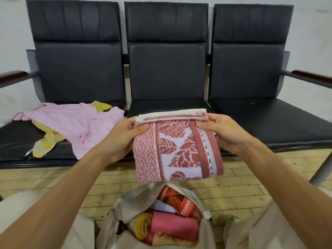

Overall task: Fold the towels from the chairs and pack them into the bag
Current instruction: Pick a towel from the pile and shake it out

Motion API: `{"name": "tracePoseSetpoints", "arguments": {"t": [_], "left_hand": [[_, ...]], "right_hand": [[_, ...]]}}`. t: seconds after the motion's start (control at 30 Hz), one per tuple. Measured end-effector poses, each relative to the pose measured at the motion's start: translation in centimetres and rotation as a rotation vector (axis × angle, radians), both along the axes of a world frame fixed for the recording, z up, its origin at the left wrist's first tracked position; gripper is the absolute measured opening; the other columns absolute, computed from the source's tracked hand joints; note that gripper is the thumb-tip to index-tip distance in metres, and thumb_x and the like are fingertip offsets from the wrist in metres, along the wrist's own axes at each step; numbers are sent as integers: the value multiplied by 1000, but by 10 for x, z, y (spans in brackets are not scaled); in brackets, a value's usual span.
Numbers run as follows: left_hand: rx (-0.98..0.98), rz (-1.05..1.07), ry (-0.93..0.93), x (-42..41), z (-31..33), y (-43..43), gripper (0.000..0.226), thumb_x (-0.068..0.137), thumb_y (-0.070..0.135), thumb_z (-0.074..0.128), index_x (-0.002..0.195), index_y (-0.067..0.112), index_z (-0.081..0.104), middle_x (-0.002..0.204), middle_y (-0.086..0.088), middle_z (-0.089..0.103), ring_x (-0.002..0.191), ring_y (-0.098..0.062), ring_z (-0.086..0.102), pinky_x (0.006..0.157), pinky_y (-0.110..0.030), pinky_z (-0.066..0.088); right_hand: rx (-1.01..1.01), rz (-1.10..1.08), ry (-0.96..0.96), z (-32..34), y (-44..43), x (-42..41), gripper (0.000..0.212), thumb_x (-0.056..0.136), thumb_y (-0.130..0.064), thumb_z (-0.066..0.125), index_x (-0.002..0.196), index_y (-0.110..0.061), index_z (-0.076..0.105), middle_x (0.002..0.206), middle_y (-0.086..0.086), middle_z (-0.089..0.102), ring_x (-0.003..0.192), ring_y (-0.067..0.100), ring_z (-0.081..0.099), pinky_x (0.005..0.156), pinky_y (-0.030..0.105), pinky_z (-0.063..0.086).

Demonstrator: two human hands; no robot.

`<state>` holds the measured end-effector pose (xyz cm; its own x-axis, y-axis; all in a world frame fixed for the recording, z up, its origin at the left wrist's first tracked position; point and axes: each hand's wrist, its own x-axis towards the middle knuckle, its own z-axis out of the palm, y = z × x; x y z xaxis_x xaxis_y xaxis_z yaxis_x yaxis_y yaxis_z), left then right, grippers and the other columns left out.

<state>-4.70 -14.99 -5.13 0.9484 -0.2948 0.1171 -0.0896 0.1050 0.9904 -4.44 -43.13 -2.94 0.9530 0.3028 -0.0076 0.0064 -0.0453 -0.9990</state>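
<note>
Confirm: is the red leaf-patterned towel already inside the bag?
No, the left hand and right hand grip the folded leaf-patterned towel by its top corners, outside the open bag.

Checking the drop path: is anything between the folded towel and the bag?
Nothing visible does. The left hand and right hand hold the towel just above the open bag, which already has packed towels inside.
</note>
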Motion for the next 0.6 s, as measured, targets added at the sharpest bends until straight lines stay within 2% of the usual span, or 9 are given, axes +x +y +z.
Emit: {"name": "tracePoseSetpoints", "arguments": {"t": [0.13, 0.27, 0.37, 0.47, 0.6], "left_hand": [[26, -45, -17, -1, -3, -5, 23, 94, 17, 50, 114, 25, 56, 90, 2, 72, 83, -13, 69, 71, -26, 58], [79, -47, -49, -5, -2, -10, 27, 102, 21, 38, 113, 40, 53, 93, 4, 66, 84, -10, 65, 62, -27, 56], [101, -40, -89, -3, -3, -12, 28, 102, 24, 38, 110, 46, 54, 96, 4, 64, 88, -12, 64, 68, -34, 53], [68, -51, -95, 0, -3, -12, 30, 101, 19, 43, 111, 42, 59, 102, -2, 65, 91, -17, 65, 73, -35, 52], [-17, -34, -23, -2, -1, -11, 28, 97, 5, 46, 109, 22, 65, 98, 2, 72, 86, -16, 70, 60, -24, 57]], "right_hand": [[71, -48, 83, 0, -3, -3, 25, 91, -10, 62, 114, -18, 67, 99, 12, 74, 80, 20, 73, 70, 32, 61], [156, -37, 139, 0, -5, -4, 25, 93, -6, 57, 115, -15, 67, 100, 13, 74, 80, 21, 73, 69, 31, 60], [172, -58, 144, -2, -4, -1, 25, 93, -2, 56, 113, -14, 67, 98, 12, 74, 80, 20, 72, 66, 29, 58], [147, -74, 127, -3, -5, 2, 23, 93, 0, 56, 107, -14, 67, 98, 13, 73, 84, 23, 72, 71, 33, 57], [91, -86, 81, -7, -2, 4, 31, 96, 5, 48, 88, -15, 70, 98, 11, 73, 87, 25, 72, 65, 33, 58]]}}
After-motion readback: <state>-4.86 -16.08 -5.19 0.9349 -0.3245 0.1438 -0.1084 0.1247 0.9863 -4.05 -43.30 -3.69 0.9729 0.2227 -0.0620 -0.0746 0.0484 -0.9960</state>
